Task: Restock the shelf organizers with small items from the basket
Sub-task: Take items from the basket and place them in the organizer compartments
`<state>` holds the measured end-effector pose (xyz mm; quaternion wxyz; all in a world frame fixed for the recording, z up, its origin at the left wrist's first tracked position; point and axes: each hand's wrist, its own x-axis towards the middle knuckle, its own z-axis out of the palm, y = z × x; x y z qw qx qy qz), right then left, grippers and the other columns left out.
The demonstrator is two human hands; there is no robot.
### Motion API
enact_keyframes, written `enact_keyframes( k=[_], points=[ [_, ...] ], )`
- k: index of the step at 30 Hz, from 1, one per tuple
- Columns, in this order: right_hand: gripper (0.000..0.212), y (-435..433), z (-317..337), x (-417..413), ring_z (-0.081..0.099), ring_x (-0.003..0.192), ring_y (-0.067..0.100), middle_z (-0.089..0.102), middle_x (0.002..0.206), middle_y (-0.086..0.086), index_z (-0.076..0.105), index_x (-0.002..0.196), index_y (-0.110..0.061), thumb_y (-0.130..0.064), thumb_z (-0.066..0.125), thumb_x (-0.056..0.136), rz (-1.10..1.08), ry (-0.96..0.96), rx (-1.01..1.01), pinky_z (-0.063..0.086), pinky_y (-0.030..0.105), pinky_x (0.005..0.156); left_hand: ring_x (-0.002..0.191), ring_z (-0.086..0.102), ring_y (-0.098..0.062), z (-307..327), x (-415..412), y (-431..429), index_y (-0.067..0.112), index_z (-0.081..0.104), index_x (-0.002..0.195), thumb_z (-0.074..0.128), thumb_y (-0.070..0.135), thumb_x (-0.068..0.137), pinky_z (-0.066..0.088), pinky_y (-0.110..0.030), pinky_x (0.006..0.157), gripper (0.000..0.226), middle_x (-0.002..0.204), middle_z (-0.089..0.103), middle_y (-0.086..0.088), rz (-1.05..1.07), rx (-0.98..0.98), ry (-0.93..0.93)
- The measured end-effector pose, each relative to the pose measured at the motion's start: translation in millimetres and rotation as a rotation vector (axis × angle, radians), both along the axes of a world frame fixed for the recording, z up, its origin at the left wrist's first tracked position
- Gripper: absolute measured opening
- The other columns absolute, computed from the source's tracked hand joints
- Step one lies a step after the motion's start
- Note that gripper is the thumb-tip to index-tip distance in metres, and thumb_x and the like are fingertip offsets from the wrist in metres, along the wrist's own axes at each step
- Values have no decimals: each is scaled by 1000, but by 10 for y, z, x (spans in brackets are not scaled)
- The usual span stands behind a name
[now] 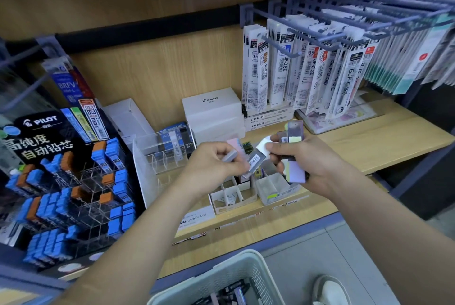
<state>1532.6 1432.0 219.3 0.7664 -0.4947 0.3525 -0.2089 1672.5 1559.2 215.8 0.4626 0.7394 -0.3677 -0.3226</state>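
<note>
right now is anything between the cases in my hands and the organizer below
Nothing visible. The left hand and right hand hold the small cases over the white divided organizer, whose front compartments are open from above.

A stationery shop: packaged pen refills (312, 71) hang on hooks (320, 34) beside a branded pencil-lead display stand (61, 181).

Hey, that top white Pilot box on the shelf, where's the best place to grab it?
Likely across its left and right sides near the front corners, coming from the front. The top white PILOT box lies flat on more white boxes close to the wooden back panel, so underside and back are blocked; hanging refill packs crowd its right.
</note>
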Motion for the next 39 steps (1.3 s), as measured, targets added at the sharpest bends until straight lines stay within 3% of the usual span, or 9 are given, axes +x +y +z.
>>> enact_keyframes(
  k=[4, 8, 11, 15, 20, 26, 29, 32, 39],
  points=[
    [18, -45, 75, -71, 51, 54, 16, 58, 65, 7, 61, 89, -5, 1, 74, 78, 43, 0, -110, 45, 24, 42, 61, 50, -7, 36, -87, -59, 14, 71, 85, 74, 36, 80, 39, -21, 61, 23, 72, 62, 0, -51, -34, -73],
    [15, -1, 90, -130, 50, 50, 16, 56, 61, 7, 65, 81, -7, -7, 76, 72, 137, -30, -46, 45, 23, 43, 76, 65, -12, 116, -191, -137, 18, 66, 110, 72, 12, 83, 52, -19, 70, 28, 89, 71, -7, -217, -123, 165],
    [23, -8, 101, -150, 48, 49, 15, 56, 64, 9, 65, 78, -8, -23, 77, 66, 117, -34, 50, 44, 21, 41, 93, 67, -24, 113, -268, -213, 13, 66, 107, 69, 5, 85, 53, -31, 84, 24, 100, 70, -17, -245, -139, 70],
    [38, -103, 97, -284, 49, 54, 13, 64, 73, 8, 63, 92, -9, -38, 72, 70, 75, -26, 246, 40, 18, 36, 51, 49, -3, 173, -340, -335, 17, 59, 99, 59, 12, 93, 40, -17, 48, 8, 75, 58, 1, -43, -238, 108],
    [35, -147, 78, -411, 48, 51, 9, 67, 80, 10, 57, 94, -13, -44, 64, 81, 111, -98, 388, 39, 15, 36, 55, 39, -9, 258, -477, -617, 25, 52, 93, 53, 22, 97, 29, -23, 47, 5, 72, 50, 5, 178, -304, 101],
    [31, -269, 70, -554, 45, 45, 6, 67, 79, 9, 67, 101, -9, -36, 64, 87, 66, -99, 363, 40, 16, 39, 47, 38, -1, 178, -585, -647, 22, 62, 94, 59, 12, 93, 29, -14, 42, 10, 54, 45, 18, 16, -278, 87],
    [8, -284, 51, -581, 47, 48, 9, 64, 76, 9, 63, 89, -7, -15, 62, 91, 36, -88, 277, 38, 17, 42, 44, 43, 4, 176, -578, -627, 16, 66, 99, 57, 17, 94, 30, -6, 42, 11, 65, 52, 15, -51, -220, 71],
    [12, -289, 32, -573, 48, 49, 11, 66, 81, 13, 55, 81, -10, -5, 63, 89, 23, -78, 174, 39, 20, 43, 42, 42, 2, 196, -525, -649, 16, 70, 103, 57, 22, 95, 29, -7, 40, 16, 68, 58, 9, -45, -150, 31],
    [9, -327, 78, -521, 49, 51, 14, 70, 91, 14, 55, 86, -9, -6, 64, 89, -138, 79, -51, 43, 24, 48, 86, 61, -3, 295, -238, -657, 35, 68, 96, 68, 14, 85, 44, -18, 72, 23, 96, 67, 10, 47, -44, -402]
  ],
)
